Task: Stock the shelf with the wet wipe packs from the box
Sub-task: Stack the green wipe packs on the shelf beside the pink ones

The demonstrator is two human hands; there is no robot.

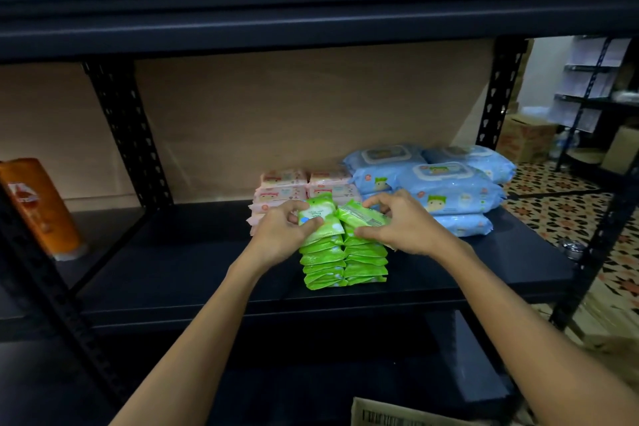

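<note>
1. Head view: dark metal shelf fills the frame, its board carrying all the stock on the right half; upper board overhead.
2. Blue wet wipe packs, large, stacked far right on the board, lids up.
3. Pink wet wipe packs, smaller, stacked just left of the blue ones, toward the back.
4. Green wet wipe packs, two side-by-side stacks near the front edge, in front of the pink and blue.
5. Orange bottle, far left, well apart from the packs.
6. Box: only a cardboard corner shows at the bottom near edge; contents hidden.
7. Left hand pinches the top green pack of the left stack, thumb on its face, pack tilted.
8. Right hand grips the top pack of the right stack, fingers curled over its far edge.
9. Step in hand, as I judge: seating one pack on each green stack. Next: lay both flat and square with the packs beneath, release without tipping the stacks, then reach down to the box.
</note>
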